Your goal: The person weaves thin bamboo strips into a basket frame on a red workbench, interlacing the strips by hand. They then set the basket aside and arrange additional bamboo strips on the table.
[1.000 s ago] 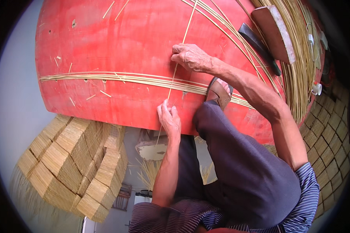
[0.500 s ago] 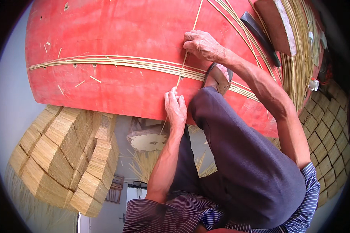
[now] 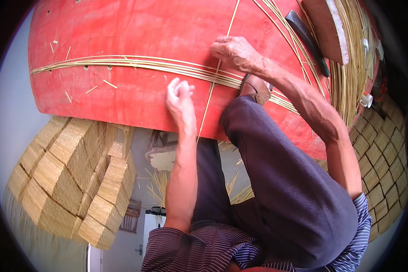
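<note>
Several thin pale strips, bamboo-like, lie as a loose band across a red board. One more strip crosses that band and runs over the board's near edge. My left hand is off the crossing strip, left of it and just below the band. Its fingers are loosely bent and apart, with nothing seen in them. Above the band, my right hand lies over the crossing strip, fingers closed; what they grip is hidden. My foot in a brown sandal presses on the band's right part.
A dark-handled blade-like tool, a brown block and a thick bundle of strips lie at the right. A white cup is beside them. Stacked slatted bundles stand at lower left, near a stool.
My left hand has let go of the crossing strip and moved left and up. My right hand has shifted slightly, its fingers still closed. The crossing strip now slants a little more.
</note>
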A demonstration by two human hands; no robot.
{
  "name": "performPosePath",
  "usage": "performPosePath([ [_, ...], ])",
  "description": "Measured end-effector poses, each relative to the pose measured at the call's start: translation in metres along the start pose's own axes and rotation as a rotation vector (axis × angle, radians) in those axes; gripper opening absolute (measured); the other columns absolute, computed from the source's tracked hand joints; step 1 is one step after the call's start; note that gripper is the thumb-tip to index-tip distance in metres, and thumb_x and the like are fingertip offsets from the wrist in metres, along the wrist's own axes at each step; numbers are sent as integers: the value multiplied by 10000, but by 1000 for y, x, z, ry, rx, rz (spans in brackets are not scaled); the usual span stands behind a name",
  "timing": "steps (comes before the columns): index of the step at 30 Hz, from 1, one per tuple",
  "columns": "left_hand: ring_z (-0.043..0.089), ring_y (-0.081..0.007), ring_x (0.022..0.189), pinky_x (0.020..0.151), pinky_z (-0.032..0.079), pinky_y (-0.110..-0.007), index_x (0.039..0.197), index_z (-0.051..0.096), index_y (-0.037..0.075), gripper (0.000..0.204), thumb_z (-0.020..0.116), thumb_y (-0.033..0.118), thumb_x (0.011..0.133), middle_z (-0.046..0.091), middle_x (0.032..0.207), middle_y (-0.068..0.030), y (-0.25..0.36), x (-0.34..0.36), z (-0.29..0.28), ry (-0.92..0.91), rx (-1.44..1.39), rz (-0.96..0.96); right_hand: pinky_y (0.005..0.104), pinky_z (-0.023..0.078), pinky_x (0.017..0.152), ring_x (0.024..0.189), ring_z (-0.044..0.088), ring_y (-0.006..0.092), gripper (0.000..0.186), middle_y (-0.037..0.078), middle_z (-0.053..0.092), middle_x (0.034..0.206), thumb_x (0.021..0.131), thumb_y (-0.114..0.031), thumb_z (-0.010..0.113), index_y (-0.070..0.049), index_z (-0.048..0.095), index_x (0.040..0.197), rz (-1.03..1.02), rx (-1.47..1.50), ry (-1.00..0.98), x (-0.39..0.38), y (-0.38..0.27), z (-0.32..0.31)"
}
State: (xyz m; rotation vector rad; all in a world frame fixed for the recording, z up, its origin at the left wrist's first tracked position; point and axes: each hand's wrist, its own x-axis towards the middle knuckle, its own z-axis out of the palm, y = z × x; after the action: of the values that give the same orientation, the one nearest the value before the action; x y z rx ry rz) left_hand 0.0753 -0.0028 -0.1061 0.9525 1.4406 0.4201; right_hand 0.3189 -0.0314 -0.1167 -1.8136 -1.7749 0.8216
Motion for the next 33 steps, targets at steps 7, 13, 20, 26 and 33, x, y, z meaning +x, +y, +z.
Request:
performPosePath([
  [7,659,-230,933,885,489,-398,1165,564,40,290,668,188,939,663,1053,-101,7,42,-6,19,-449,-267,533,503,706,826,641,437,96,245,637,792,871,-84,567,11,577,878,201,127,-151,21,-59,33],
  [13,679,-251,841,820,533,-445,946,545,74,172,686,170,929,664,913,-105,-4,34,-4,46,-324,-127,550,510,706,821,645,453,136,259,652,804,799,-58,547,13,623,888,278,62,-211,23,-53,51],
  [20,686,-261,795,733,570,-392,1086,494,-21,354,731,134,872,653,863,-143,-2,26,2,251,1,-67,521,532,717,833,653,449,128,228,672,814,768,-73,558,-6,664,793,322,96,-285,34,-47,56],
  [26,652,-316,758,700,519,-413,1105,517,-42,507,828,153,755,632,777,-156,11,25,8,426,757,330,502,556,680,780,677,433,141,294,648,760,752,-112,615,16,676,749,380,41,-231,32,-64,37],
  [33,631,-161,673,563,505,-301,1128,620,-72,293,687,52,871,691,929,-126,10,33,7,205,179,75,478,573,699,823,698,376,176,212,694,813,738,-218,682,-57,713,802,512,21,-340,35,-70,51],
])
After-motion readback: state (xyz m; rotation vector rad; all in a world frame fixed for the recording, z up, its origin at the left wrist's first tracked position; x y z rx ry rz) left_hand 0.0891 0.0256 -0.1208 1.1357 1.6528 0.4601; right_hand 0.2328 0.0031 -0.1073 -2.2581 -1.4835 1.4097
